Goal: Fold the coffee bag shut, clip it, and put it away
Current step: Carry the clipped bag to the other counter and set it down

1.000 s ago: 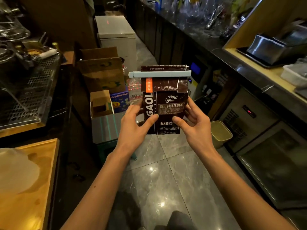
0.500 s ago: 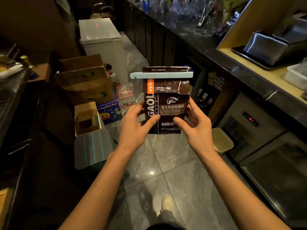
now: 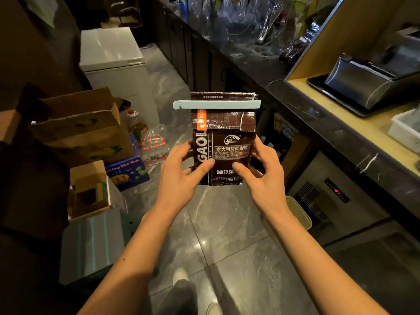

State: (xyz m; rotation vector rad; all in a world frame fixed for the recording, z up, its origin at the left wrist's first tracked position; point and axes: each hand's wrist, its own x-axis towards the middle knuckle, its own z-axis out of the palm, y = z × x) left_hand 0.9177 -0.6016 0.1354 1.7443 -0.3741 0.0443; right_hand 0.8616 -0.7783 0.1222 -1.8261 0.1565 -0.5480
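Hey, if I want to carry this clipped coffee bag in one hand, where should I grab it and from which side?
Probably the lower body of the coffee bag, from either narrow side, thumb on the front and fingers behind, as the left hand and right hand do now. The bag is upright and flat there. Avoid the blue clip: it overhangs both edges, and pulling on it might loosen the fold.

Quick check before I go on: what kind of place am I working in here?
Most likely behind the counter of a café or bar: a long dark marble counter with glassware, an under-counter fridge with a red digital readout, and stock cartons on the floor.
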